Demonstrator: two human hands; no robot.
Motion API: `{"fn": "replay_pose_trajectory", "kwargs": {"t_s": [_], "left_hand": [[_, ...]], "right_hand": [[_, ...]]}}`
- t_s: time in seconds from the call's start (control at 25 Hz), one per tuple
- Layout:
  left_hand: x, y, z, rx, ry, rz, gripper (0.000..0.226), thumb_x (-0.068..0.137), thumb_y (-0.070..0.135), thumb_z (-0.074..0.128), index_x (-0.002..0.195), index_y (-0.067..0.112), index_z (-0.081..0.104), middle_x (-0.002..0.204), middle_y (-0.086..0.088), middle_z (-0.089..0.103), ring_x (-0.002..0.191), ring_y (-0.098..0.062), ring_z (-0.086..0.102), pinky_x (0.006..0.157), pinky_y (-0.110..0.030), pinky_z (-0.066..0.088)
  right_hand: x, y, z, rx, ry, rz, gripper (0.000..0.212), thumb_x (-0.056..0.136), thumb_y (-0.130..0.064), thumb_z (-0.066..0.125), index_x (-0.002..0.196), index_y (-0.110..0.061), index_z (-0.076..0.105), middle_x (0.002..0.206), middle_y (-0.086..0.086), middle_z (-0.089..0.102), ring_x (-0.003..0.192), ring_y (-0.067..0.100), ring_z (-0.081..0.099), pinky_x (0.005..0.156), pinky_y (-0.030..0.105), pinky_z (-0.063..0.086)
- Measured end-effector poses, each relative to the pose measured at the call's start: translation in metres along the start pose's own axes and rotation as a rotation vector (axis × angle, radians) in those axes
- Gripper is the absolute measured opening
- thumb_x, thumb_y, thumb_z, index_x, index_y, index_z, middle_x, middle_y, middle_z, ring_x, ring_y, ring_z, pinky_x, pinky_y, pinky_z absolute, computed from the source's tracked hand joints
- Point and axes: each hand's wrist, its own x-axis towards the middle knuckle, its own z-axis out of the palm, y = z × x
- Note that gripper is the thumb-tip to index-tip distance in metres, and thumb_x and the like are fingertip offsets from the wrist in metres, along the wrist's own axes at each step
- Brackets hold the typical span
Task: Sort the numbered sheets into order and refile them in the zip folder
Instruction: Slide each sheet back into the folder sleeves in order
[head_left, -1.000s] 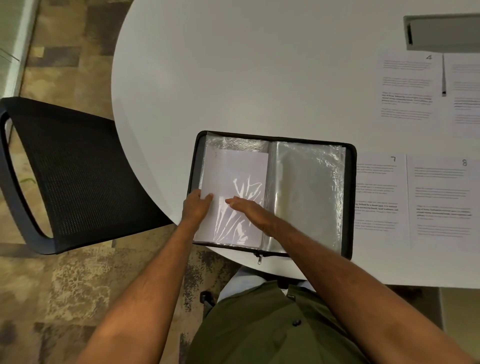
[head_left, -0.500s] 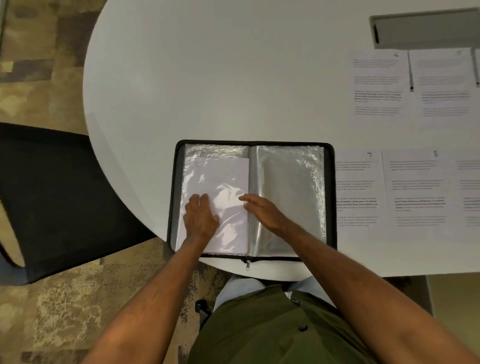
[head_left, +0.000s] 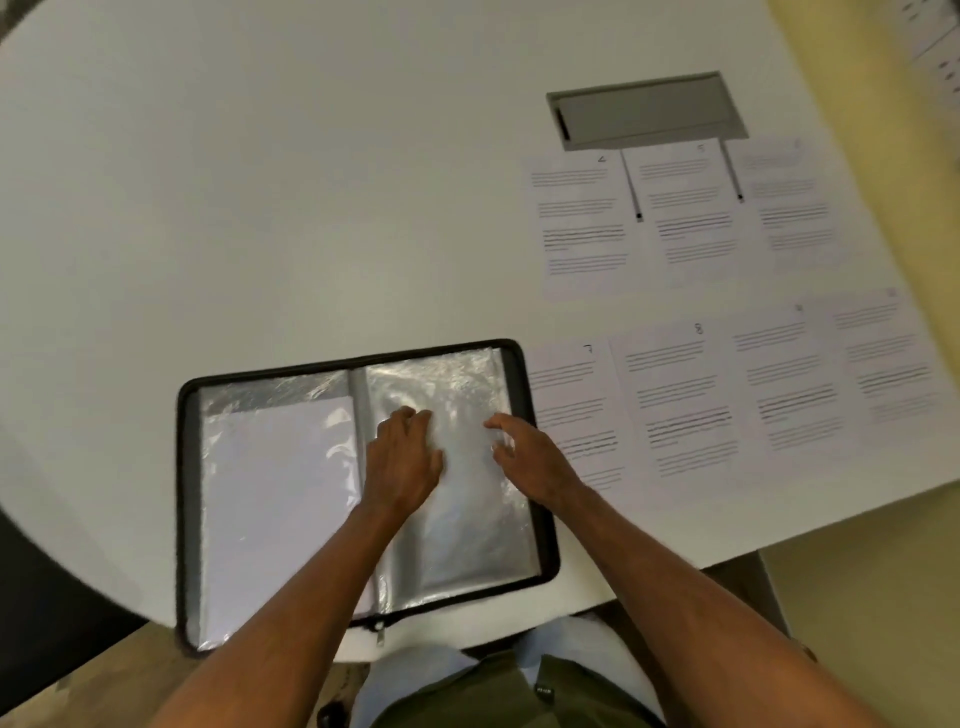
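Observation:
The black zip folder (head_left: 187, 467) lies open on the white table, near its front edge. A white sheet (head_left: 275, 493) sits blank side up in its left plastic sleeve. The right plastic sleeve (head_left: 467, 530) looks bare. My left hand (head_left: 405, 457) rests flat on the right sleeve beside the spine. My right hand (head_left: 530, 457) hovers over the sleeve's right edge, fingers spread and bent. Printed numbered sheets lie to the right of the folder: sheet 7 (head_left: 571, 410) against the folder's edge, sheet 8 (head_left: 675, 400), sheet 4 (head_left: 576, 223) and others.
A grey cable hatch (head_left: 644, 111) is set in the table (head_left: 260, 208) behind the far row of sheets. A dark chair (head_left: 47, 608) stands at the left below the table's curved edge. The table's right edge runs beside a yellowish floor.
Both hands moved from the left sleeve and spine onto the right sleeve. The camera view swung to the right, so more sheets show.

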Motion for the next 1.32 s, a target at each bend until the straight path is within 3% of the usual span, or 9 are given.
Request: {"fn": "replay_pose_trajectory", "kwargs": {"t_s": [0.12, 0.28, 0.44, 0.68, 0.88, 1.08, 1.2, 1.32], "left_hand": [[0.033, 0.039, -0.002, -0.005, 0.011, -0.012, 0.06, 0.092, 0.038, 0.067, 0.145, 0.017, 0.049, 0.149, -0.012, 0.045, 0.13, -0.034, 0.048, 0.099, -0.048, 0.048], [0.082, 0.088, -0.005, -0.029, 0.033, 0.017, 0.059, 0.092, 0.033, 0.069, 0.144, 0.014, 0.051, 0.146, -0.013, 0.046, 0.129, -0.037, 0.048, 0.098, -0.049, 0.049], [0.137, 0.131, -0.006, -0.064, 0.066, 0.028, 0.061, 0.09, 0.024, 0.071, 0.146, 0.01, 0.051, 0.147, -0.018, 0.046, 0.129, -0.041, 0.048, 0.101, -0.051, 0.046], [0.219, 0.186, -0.008, -0.087, 0.05, 0.05, 0.065, 0.096, 0.028, 0.066, 0.153, 0.011, 0.04, 0.156, -0.014, 0.036, 0.139, -0.036, 0.037, 0.108, -0.05, 0.039], [0.274, 0.207, -0.006, -0.089, 0.053, 0.012, 0.069, 0.096, 0.031, 0.065, 0.153, 0.007, 0.034, 0.157, -0.016, 0.032, 0.14, -0.039, 0.034, 0.109, -0.052, 0.038], [0.3, 0.218, 0.006, -0.012, 0.128, -0.12, 0.077, 0.095, 0.046, 0.06, 0.151, 0.004, 0.029, 0.159, -0.015, 0.025, 0.142, -0.039, 0.028, 0.11, -0.054, 0.034], [0.298, 0.225, 0.015, 0.013, 0.169, -0.141, 0.079, 0.095, 0.053, 0.055, 0.152, 0.005, 0.028, 0.161, -0.015, 0.023, 0.142, -0.037, 0.028, 0.111, -0.055, 0.031], [0.298, 0.234, 0.02, 0.018, 0.128, -0.13, 0.074, 0.098, 0.058, 0.048, 0.154, 0.013, 0.028, 0.164, -0.013, 0.017, 0.148, -0.036, 0.02, 0.114, -0.056, 0.025]], "right_hand": [[0.018, 0.02, -0.041, -0.005, 0.097, -0.024, 0.039, 0.103, -0.016, 0.055, 0.142, -0.02, 0.056, 0.151, -0.001, 0.052, 0.137, 0.014, 0.049, 0.11, 0.019, 0.033], [0.055, 0.05, -0.098, 0.055, 0.253, -0.061, 0.037, 0.102, -0.011, 0.056, 0.138, -0.019, 0.057, 0.147, -0.001, 0.056, 0.138, 0.013, 0.048, 0.118, 0.03, 0.038], [0.098, 0.073, -0.156, 0.026, 0.393, -0.059, 0.04, 0.101, -0.015, 0.059, 0.141, -0.016, 0.055, 0.153, 0.002, 0.05, 0.142, 0.017, 0.043, 0.115, 0.021, 0.032], [0.167, 0.096, -0.218, 0.069, 0.511, 0.021, 0.057, 0.102, -0.026, 0.06, 0.154, -0.015, 0.039, 0.164, 0.006, 0.034, 0.15, 0.023, 0.034, 0.121, 0.039, 0.035], [0.216, 0.099, -0.228, -0.041, 0.544, 0.078, 0.083, 0.1, -0.047, 0.058, 0.163, -0.012, 0.017, 0.172, 0.007, 0.01, 0.159, 0.022, 0.007, 0.128, 0.038, 0.017], [0.237, 0.105, -0.205, -0.354, 0.546, 0.139, 0.093, 0.101, -0.068, 0.032, 0.163, -0.007, 0.0, 0.171, 0.013, -0.006, 0.159, 0.025, -0.01, 0.129, 0.04, -0.004], [0.24, 0.108, -0.197, -0.439, 0.564, 0.154, 0.091, 0.1, -0.07, 0.018, 0.163, -0.006, 0.0, 0.171, 0.014, -0.006, 0.158, 0.027, -0.009, 0.129, 0.042, -0.002], [0.242, 0.112, -0.197, -0.487, 0.573, 0.159, 0.09, 0.101, -0.07, 0.016, 0.164, -0.007, 0.001, 0.172, 0.014, -0.005, 0.159, 0.027, -0.007, 0.129, 0.044, 0.0]]}}
